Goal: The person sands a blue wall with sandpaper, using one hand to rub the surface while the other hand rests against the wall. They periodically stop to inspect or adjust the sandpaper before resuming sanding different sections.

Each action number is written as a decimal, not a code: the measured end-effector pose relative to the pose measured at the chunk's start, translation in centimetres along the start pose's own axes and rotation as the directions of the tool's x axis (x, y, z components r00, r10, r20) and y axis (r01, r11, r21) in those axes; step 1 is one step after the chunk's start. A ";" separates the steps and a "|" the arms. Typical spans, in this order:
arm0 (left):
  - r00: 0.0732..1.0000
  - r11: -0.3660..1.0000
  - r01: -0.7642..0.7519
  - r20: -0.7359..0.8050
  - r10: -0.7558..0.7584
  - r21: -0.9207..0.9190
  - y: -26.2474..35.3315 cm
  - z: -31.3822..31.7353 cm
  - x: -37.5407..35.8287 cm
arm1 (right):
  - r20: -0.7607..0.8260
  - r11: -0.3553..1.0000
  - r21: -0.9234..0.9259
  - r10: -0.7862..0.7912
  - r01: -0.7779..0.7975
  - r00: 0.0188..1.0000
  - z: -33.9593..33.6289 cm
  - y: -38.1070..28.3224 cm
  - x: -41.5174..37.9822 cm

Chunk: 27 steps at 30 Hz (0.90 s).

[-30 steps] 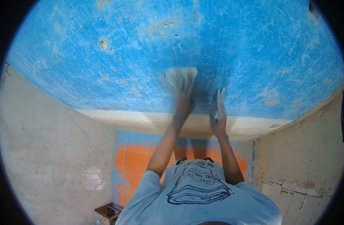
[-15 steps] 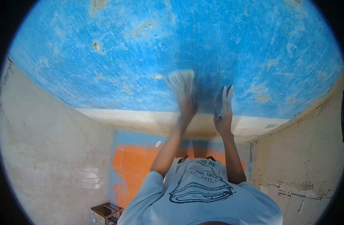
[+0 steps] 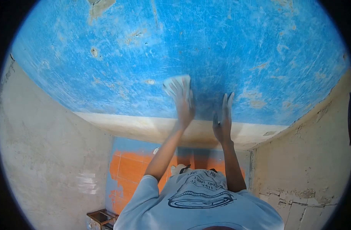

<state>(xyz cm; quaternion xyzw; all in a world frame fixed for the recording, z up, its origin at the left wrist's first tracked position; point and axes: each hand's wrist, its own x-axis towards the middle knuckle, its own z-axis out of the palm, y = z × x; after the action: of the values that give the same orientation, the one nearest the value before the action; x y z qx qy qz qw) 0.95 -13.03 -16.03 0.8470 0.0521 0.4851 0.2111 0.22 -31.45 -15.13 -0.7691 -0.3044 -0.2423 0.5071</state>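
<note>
One pale pad [image 3: 186, 79] shows in the head view, lying against the scuffed blue wall [image 3: 206, 50] beneath the left hand [image 3: 183, 100], whose fingers are laid out flat over it; whether they clamp it I cannot tell. The right hand [image 3: 223, 124] is well apart from it, fingers parted near the wall. The pad looks thin, light and probably flexible, best held flat under spread fingers, a thumb steadying its edge.

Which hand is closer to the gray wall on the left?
Left. The left hand is on the side toward the gray wall; the right hand is farther across the blue wall.
</note>
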 end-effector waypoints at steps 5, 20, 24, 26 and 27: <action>0.952 0.989 -0.116 -0.274 0.137 0.092 1.8 -6.8 14.8 | 0.044 0.998 0.038 -0.047 0.046 0.998 0.6 -1.7 1.2; 0.961 0.991 -0.118 -0.243 0.130 0.061 0.2 -7.9 13.9 | 0.039 0.995 0.077 0.054 -0.057 0.998 1.0 -0.8 1.0; 0.989 0.962 -0.064 -0.147 0.025 -0.267 3.0 -9.3 11.9 | 0.053 0.977 0.161 0.130 -0.137 0.990 0.5 -1.8 -0.2; 0.966 0.846 0.196 -0.051 -0.254 -0.496 2.7 -7.0 5.2 | 0.146 0.954 0.220 0.176 -0.205 0.974 0.9 -0.2 -2.7; 0.961 0.796 0.268 0.095 -0.259 -0.542 3.2 -6.8 2.8 | 0.184 0.908 0.304 0.239 -0.287 0.953 1.6 1.9 -4.8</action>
<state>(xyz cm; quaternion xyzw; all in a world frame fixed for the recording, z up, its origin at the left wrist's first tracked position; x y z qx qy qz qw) -3.69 -13.05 -9.48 0.7387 0.0261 0.4385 0.5112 -1.68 -31.60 -20.15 -0.7234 -0.2693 -0.0620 0.6327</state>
